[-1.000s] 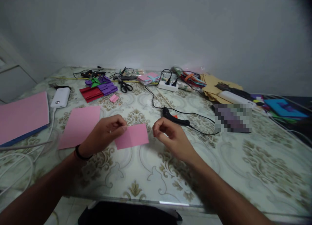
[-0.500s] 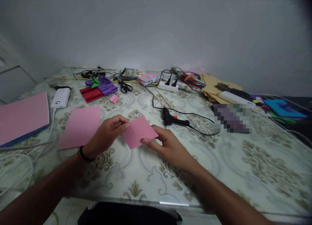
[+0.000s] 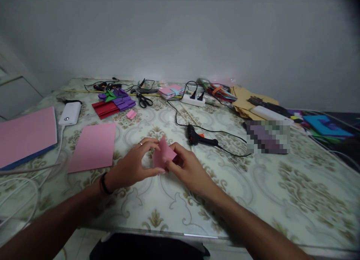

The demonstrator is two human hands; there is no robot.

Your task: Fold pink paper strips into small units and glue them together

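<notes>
"While the right hand [image 3: 189,165] sits close beside the left hand [image 3: 134,161], what do they hold?"

"A bent pink paper [image 3: 162,155], over the counter [image 3: 157,202], nearer its near edge than its far one. The right pinches it between thumb and fingers."

"And the left?"

"Curved into a wide C, thumb and fingertips at the paper; I can't tell whether they grip it."

Pink paper [image 3: 166,152] between both hands [image 3: 192,170]

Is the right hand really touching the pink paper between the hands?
Touching: the head view shows the right hand gripping the pink paper by its right side, thumb lying over the near face.
</notes>
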